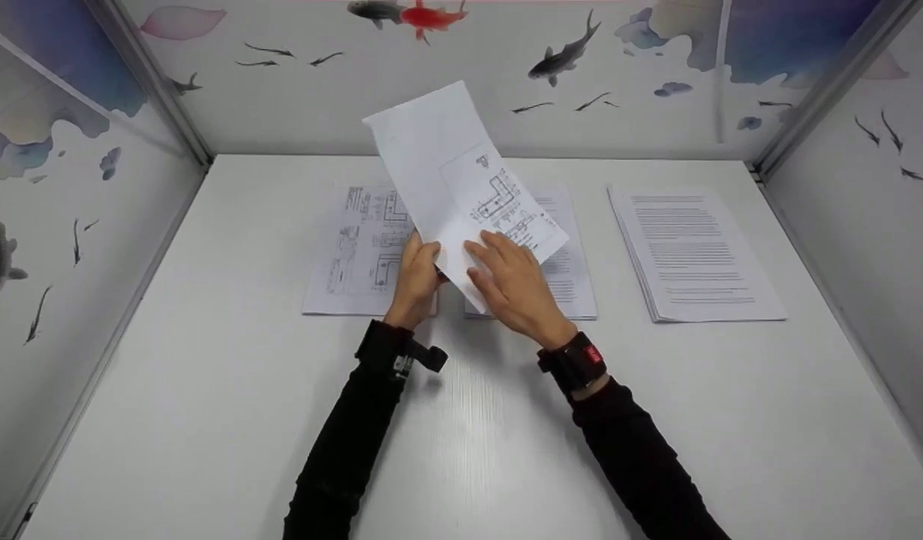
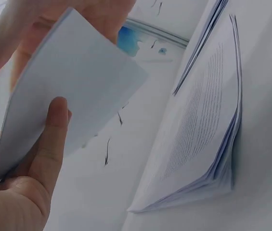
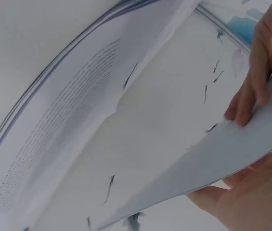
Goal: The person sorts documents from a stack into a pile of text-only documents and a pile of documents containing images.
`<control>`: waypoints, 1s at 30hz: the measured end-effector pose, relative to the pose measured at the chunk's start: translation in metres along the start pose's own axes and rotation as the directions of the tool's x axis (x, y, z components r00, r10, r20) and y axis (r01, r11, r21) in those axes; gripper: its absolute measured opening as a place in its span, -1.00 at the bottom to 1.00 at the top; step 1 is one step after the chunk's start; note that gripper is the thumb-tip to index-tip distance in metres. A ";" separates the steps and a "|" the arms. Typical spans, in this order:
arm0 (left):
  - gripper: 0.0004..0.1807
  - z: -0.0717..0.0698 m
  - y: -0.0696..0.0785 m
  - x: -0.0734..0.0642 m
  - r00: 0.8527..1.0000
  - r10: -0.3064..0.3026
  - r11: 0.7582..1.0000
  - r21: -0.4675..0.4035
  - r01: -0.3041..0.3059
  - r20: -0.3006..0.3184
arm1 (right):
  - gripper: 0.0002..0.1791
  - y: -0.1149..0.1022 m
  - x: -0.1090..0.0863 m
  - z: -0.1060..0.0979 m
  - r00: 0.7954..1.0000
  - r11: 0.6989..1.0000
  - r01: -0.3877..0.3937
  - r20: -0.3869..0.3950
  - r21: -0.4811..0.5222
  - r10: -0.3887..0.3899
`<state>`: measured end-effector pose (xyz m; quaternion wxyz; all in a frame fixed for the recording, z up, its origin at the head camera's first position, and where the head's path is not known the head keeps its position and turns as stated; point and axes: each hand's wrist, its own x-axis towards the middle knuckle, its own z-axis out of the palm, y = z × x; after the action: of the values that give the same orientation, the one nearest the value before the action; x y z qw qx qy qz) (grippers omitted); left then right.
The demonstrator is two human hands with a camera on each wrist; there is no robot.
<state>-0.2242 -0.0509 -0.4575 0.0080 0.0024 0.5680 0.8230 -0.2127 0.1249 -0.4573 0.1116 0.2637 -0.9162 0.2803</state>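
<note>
Head view: the white worktop (image 1: 469, 457) fills most of the space, and behind it stands a pale back panel (image 1: 281, 112) painted with fish and soft blue shapes. Three paper stacks lie across the worktop. The right stack (image 1: 694, 255), covered in lines of text, sits well apart from the other two, its sheets slightly fanned at the left edge. The left stack (image 1: 349, 255) has technical drawings on top. The middle stack (image 1: 570, 277) shows text and is partly hidden.

Raised above the left and middle stacks, tilted, is the held paper (image 1: 424, 165), whose upward side carries a line drawing toward its right edge; the number of sheets cannot be told. In the left wrist view its other side looks blank.

Dark sleeves (image 1: 341, 450) cover both forearms. The right hand (image 1: 518, 285) lies over the lower part of the held paper, fingers extended and a little spread. The left hand (image 1: 415, 277) pinches the paper's left edge, thumb on the drawing side and fingers beneath. Each wrist wears a black strap (image 1: 574, 364), the right one bearing a small red patch (image 1: 593, 354).
</note>
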 end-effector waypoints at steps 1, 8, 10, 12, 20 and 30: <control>-0.54 -0.004 0.001 0.001 1.000 0.020 1.000 0.018 -0.020 0.014 | -0.45 0.007 0.001 -0.002 1.000 1.000 -0.017 -0.021 0.026 0.018; -0.39 -0.024 0.011 0.004 0.993 0.111 0.991 0.074 -0.114 0.050 | -0.08 0.045 0.004 -0.026 0.956 0.909 -0.263 -0.040 0.323 0.291; -0.39 -0.026 0.012 0.006 0.992 0.119 0.989 0.083 -0.122 0.046 | -0.06 0.049 0.003 -0.031 0.933 0.839 -0.330 0.017 0.433 0.358; -0.39 -0.028 0.011 0.008 0.991 0.128 0.987 0.092 -0.131 0.037 | -0.14 0.047 0.002 -0.036 0.928 0.780 -0.340 0.054 0.525 0.368; -0.41 -0.034 0.010 0.010 0.982 0.181 0.968 0.183 -0.170 -0.047 | -0.28 0.040 0.002 -0.025 0.937 0.685 -0.297 0.066 0.665 0.343; -0.44 -0.050 0.022 0.011 0.984 0.150 0.878 0.470 -0.088 -0.096 | -0.31 0.015 0.002 -0.005 0.905 0.458 -0.303 0.101 0.836 0.414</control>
<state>-0.2359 -0.1048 -0.4548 -0.0803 -0.0141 0.7463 0.6606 -0.2222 0.1374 -0.4591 -0.0360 0.0686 -0.6958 0.7140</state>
